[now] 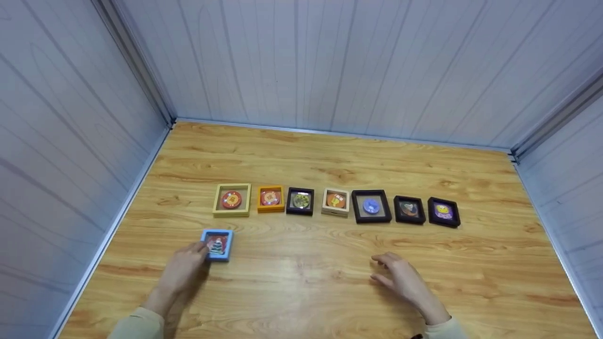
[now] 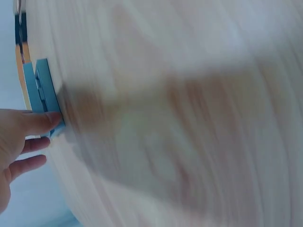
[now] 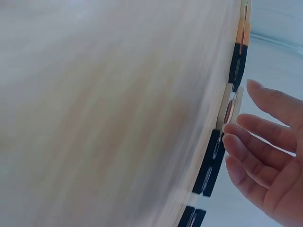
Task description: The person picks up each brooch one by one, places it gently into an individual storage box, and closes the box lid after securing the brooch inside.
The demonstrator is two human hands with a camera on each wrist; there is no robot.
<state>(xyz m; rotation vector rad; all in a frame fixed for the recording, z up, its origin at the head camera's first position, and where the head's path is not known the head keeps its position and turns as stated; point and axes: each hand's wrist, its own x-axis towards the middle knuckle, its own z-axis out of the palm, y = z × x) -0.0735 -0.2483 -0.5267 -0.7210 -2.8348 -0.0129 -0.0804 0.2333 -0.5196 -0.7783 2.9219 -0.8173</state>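
A small light-blue square display frame point(image 1: 228, 245) with a red and teal picture inside lies at the front left of the wooden table. My left hand point(image 1: 184, 264) holds it at its left side, thumb and fingers on the edge. In the left wrist view the thumb point(image 2: 45, 122) presses the near side of the blue frame point(image 2: 46, 85). My right hand point(image 1: 400, 278) hovers low over the table at the right, fingers loosely bent and holding nothing. The right wrist view shows that hand point(image 3: 270, 146) with its fingers spread apart.
Behind the hands runs a row of square frames: pale yellow point(image 1: 232, 214), orange point(image 1: 271, 210), black point(image 1: 300, 213), cream point(image 1: 335, 213), a larger black one point(image 1: 372, 220), and two more black ones point(image 1: 409, 221) at the right. White panels point(image 1: 301, 70) enclose the wooden table point(image 1: 301, 292).
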